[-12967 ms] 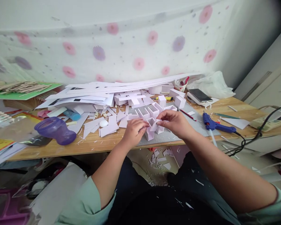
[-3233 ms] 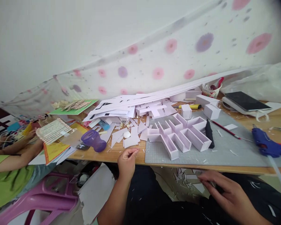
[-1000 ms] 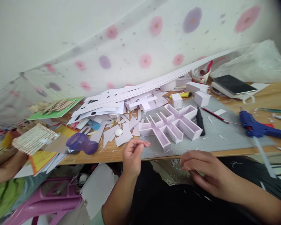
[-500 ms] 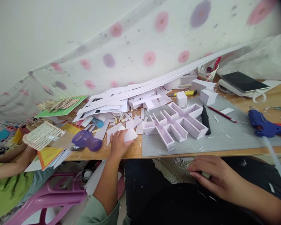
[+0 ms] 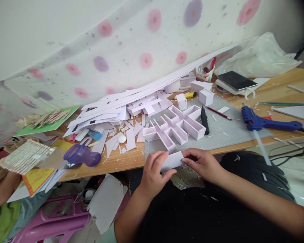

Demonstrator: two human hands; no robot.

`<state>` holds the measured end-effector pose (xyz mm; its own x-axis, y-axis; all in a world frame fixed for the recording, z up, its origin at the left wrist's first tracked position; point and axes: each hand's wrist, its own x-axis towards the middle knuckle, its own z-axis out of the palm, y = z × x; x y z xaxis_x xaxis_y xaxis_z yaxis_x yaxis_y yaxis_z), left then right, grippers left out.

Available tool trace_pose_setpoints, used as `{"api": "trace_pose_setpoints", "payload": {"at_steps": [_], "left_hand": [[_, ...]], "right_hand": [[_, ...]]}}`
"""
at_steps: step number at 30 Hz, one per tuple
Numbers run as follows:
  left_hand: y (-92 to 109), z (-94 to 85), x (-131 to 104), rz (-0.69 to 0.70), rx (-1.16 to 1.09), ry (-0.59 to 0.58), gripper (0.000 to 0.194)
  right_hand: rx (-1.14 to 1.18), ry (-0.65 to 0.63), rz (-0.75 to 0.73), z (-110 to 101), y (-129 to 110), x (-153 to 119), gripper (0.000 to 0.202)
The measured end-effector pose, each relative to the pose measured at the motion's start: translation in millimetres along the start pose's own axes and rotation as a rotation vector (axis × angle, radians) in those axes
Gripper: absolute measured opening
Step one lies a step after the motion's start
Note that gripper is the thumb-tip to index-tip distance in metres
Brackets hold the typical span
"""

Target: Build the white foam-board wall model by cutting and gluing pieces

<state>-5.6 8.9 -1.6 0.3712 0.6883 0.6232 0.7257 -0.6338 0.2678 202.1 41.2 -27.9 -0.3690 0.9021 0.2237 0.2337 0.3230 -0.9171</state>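
Note:
Between my two hands, just in front of the table edge, is a small white board piece (image 5: 172,161). My left hand (image 5: 155,173) grips its left end, thumb slightly apart. The fingertips of my right hand (image 5: 201,163) pinch its right end. Right behind them on the grey cutting mat (image 5: 228,136) sits a white foam-board model (image 5: 173,126) with several open-topped arms. A black stick-like tool (image 5: 204,121) lies against the model's right side. Farther right, a blue glue gun (image 5: 266,120) rests with a clear glue stick (image 5: 262,148) hanging past the table edge.
White board scraps (image 5: 130,138) and long strips (image 5: 142,91) are heaped at the back left. A purple container (image 5: 83,154) lies near the front left edge. Behind the mat are a yellow cutter (image 5: 190,95) and a cup of tools (image 5: 204,73). Another person's arm (image 5: 5,189) shows at far left.
My left hand has lifted the white board piece off the table and brought it rightward over my lap. My right hand has risen to take its other end. The view has turned right.

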Motion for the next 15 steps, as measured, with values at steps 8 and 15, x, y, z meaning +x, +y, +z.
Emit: {"api": "trace_pose_setpoints", "payload": {"at_steps": [8, 15], "left_hand": [[-7.5, 2.1, -10.0, -0.234, -0.029, 0.063, 0.004], [-12.7, 7.4, -11.2, -0.199, 0.027, 0.135, 0.006]], "right_hand": [[-0.118, 0.14, -0.194, 7.5, 11.5, 8.0, 0.015], [-0.223, 0.256, -0.269, 5.0, 23.3, 6.3, 0.02]]}}
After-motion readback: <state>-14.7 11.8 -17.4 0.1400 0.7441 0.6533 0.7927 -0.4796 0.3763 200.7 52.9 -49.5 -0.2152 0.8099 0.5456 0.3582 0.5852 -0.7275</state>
